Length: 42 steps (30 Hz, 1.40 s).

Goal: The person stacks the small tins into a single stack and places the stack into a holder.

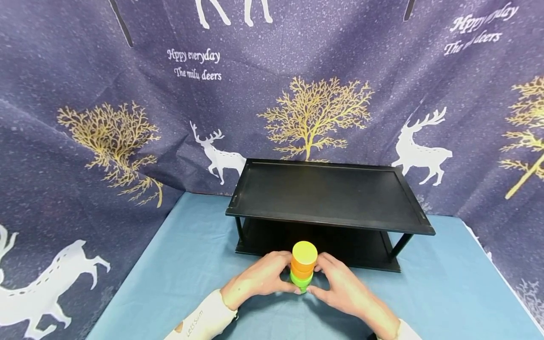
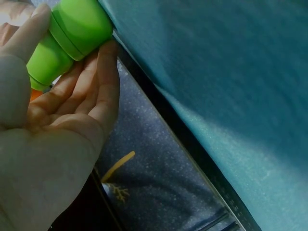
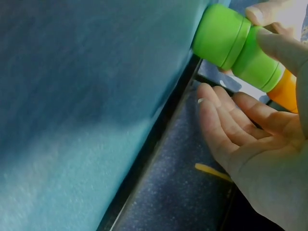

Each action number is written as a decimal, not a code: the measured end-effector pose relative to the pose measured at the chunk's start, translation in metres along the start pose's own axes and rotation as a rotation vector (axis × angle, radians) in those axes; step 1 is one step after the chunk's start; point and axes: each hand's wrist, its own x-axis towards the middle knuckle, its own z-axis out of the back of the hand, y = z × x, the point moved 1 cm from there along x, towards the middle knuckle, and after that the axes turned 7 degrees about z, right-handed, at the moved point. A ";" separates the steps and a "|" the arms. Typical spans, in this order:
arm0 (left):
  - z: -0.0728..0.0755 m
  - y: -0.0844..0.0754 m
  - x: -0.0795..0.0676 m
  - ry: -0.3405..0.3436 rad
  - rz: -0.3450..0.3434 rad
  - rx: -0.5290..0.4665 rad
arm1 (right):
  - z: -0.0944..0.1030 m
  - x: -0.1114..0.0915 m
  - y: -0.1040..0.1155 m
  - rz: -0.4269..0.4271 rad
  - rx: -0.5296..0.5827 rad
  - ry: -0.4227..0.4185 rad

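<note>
A stack of rounded, cup-like pieces (image 1: 302, 267) stands upright between both hands, in front of the black shelf. Its top is yellow, its middle orange and its lower part bright green. From the left side, my left hand (image 1: 268, 277) holds it, with the thumb low at the front and the fingers curled behind the green piece (image 2: 82, 24). My right hand (image 1: 340, 285) holds the right side, its thumb on the lower green part (image 3: 240, 45). Some right fingers (image 3: 219, 115) stand slightly apart from the green surface. Whether the stack's base touches the cloth cannot be told.
A low black two-tier shelf (image 1: 323, 191) stands just behind the hands on a blue cloth-covered table (image 1: 182, 264). A dark blue curtain (image 1: 238, 104) with deer and gold trees hangs behind and to the left.
</note>
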 end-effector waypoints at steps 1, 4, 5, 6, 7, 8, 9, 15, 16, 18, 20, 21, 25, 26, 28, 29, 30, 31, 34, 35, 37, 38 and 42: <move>0.000 0.000 0.000 -0.001 -0.002 0.000 | -0.001 0.000 0.000 -0.002 0.002 -0.001; 0.000 0.000 0.000 -0.004 -0.006 -0.001 | -0.002 0.001 0.000 -0.011 0.005 0.007; 0.000 0.001 0.000 -0.005 -0.008 -0.001 | -0.003 0.001 0.000 -0.015 0.009 0.012; -0.001 0.001 0.000 -0.006 -0.009 -0.002 | -0.004 0.001 0.000 -0.017 0.016 0.019; -0.001 0.001 0.000 -0.006 -0.009 -0.005 | -0.004 0.001 0.000 -0.019 0.022 0.026; -0.001 0.001 0.000 -0.006 -0.009 -0.006 | -0.005 0.002 0.000 -0.019 0.029 0.030; -0.001 0.001 0.000 -0.008 -0.011 -0.007 | -0.005 0.002 0.000 -0.020 0.035 0.032; 0.000 0.001 0.000 -0.011 -0.032 -0.009 | -0.007 0.002 0.000 -0.011 0.052 0.023; 0.000 0.001 0.000 -0.009 -0.035 -0.008 | -0.007 0.002 0.000 -0.008 0.054 0.024; 0.000 0.001 0.000 -0.007 -0.038 -0.011 | -0.007 0.003 0.000 -0.002 0.058 0.027; 0.001 0.001 0.000 -0.003 -0.038 -0.021 | -0.007 0.003 0.000 0.003 0.064 0.029; 0.001 0.000 0.000 -0.002 -0.038 -0.024 | -0.007 0.004 0.000 0.004 0.065 0.031; 0.002 0.000 0.000 0.002 -0.039 -0.039 | -0.008 0.005 0.000 0.005 0.072 0.037; 0.002 0.000 0.000 0.003 -0.039 -0.039 | -0.008 0.005 0.000 0.004 0.074 0.040; 0.002 -0.001 0.001 0.004 -0.038 -0.041 | -0.008 0.005 -0.001 0.002 0.077 0.046; 0.002 -0.001 0.001 0.005 -0.038 -0.041 | -0.008 0.005 -0.001 0.000 0.078 0.050; 0.002 -0.001 0.001 0.004 -0.038 -0.042 | -0.008 0.006 -0.001 0.000 0.079 0.052; 0.002 -0.001 0.000 0.004 -0.038 -0.042 | -0.008 0.006 -0.001 -0.001 0.080 0.053; 0.002 -0.001 0.000 0.005 -0.038 -0.045 | -0.008 0.006 0.000 -0.003 0.075 0.059; 0.002 -0.001 0.000 0.006 -0.038 -0.047 | -0.008 0.006 0.000 -0.003 0.075 0.059; 0.002 -0.001 0.000 0.007 -0.039 -0.051 | -0.008 0.006 0.000 -0.004 0.074 0.058; 0.002 0.000 0.000 0.007 -0.040 -0.051 | -0.009 0.006 0.001 -0.004 0.073 0.058; 0.001 0.000 0.000 0.011 -0.044 -0.053 | -0.009 0.005 0.000 -0.010 0.082 0.066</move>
